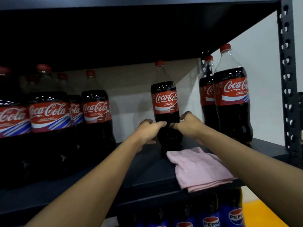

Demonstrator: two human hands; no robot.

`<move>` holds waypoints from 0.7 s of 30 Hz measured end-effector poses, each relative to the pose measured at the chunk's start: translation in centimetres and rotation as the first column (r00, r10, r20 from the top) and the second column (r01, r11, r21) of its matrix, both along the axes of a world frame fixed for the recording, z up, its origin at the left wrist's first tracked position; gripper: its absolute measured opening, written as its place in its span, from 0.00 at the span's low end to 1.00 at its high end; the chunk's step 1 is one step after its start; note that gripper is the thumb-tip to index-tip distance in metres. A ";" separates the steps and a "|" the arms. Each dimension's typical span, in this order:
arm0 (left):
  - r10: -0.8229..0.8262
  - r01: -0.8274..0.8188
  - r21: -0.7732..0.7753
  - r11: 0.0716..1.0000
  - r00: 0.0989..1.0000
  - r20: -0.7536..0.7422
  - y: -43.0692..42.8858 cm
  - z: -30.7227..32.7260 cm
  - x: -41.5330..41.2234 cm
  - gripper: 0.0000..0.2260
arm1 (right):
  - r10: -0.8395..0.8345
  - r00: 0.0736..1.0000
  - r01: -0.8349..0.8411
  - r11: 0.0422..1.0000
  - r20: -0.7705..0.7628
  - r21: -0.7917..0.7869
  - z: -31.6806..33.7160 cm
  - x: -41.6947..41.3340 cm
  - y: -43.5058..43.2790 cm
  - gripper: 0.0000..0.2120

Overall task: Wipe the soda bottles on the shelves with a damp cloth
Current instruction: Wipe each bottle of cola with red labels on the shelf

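Nearest us, the pink folded cloth [200, 169] lies at the front edge of the dark metal shelf [152, 171], right of the middle and directly beneath our right forearm. We judge that the chief risk: a careless pull of the arm could drag the cloth off the front edge, down toward the blue-labelled Pepsi bottles [236, 215] on the level below. The bottle could also tip, since we hold it low.

Further in, our left hand [148, 128] and right hand [188, 123] close on the lower body of the tall red-capped plastic cola bottle [165, 102], one from each side. The fingers are curled in a narrow grip that holds nothing else. The bottle stands upright mid-shelf, apart from the cluster of like cola bottles [49, 112] toward the left end and the two cola bottles [232, 95] at the right end.
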State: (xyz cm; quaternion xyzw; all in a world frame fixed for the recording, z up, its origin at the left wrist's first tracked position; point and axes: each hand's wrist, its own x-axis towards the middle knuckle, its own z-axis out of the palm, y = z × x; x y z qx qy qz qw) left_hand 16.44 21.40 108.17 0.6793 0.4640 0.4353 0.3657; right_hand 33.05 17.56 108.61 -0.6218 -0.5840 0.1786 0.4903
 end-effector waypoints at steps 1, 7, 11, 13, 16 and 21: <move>0.016 -0.016 0.004 1.000 1.000 -0.004 -0.4 -0.1 -0.9 0.38 | 0.029 1.000 -0.029 1.000 -0.003 -0.009 0.2 -0.6 -0.4 0.21; 0.098 -0.097 0.054 0.994 0.995 -0.015 -3.6 -0.9 -6.7 0.32 | 0.181 0.980 -0.180 0.983 0.076 -0.018 0.6 -5.1 -2.7 0.16; 0.142 -0.145 0.113 0.983 0.989 0.038 -6.3 -1.6 -9.9 0.23 | 0.182 0.967 -0.184 0.983 0.177 -0.002 0.3 -7.8 -3.6 0.22; 0.132 -0.143 0.128 0.981 0.987 0.090 -7.7 -2.1 -11.3 0.21 | 0.207 0.964 -0.212 0.977 0.165 0.010 -0.3 -8.8 -4.3 0.26; 0.137 -0.155 0.149 0.977 0.983 0.126 -9.0 -3.0 -13.1 0.26 | 0.244 0.960 -0.252 0.967 0.137 0.044 -1.1 -10.0 -5.6 0.26; 0.097 -0.132 0.156 0.979 0.972 0.212 -11.2 -3.9 -14.5 0.26 | 0.282 0.952 -0.295 0.948 0.116 0.123 -1.8 -11.2 -8.2 0.24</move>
